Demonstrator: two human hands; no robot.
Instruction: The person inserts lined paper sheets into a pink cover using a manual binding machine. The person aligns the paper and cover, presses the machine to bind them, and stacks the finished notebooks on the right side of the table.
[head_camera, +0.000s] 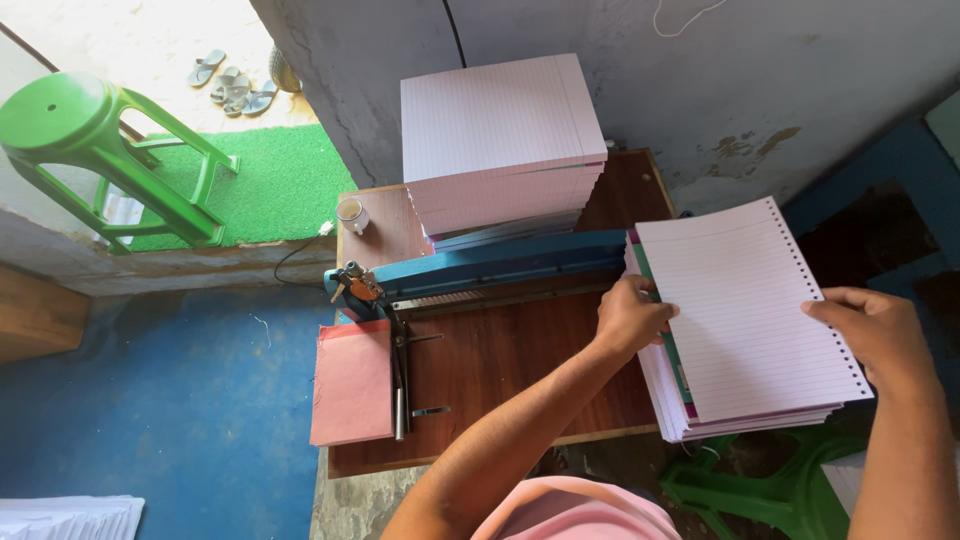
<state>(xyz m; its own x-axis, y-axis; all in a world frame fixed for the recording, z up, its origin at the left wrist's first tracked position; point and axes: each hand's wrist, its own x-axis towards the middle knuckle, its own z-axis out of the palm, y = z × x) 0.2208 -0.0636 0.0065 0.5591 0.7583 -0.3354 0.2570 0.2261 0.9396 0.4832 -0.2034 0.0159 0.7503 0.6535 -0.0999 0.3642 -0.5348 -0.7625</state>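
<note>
1. I see the punched ruled sheets lying on a stack that overhangs the worktop's right edge.
2. My left hand has its grip closed on the sheets' left edge.
3. My right hand has its grip closed on their punched right edge.
4. A taller ruled paper pile stands at the back edge, behind the blue punching machine.
5. Pink card overhangs the left edge.

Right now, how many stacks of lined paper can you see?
3: one tall stack at the table's back, one punched stack held by both hands at the right edge, one pile on the floor, bottom left. More may be out of view.
</note>
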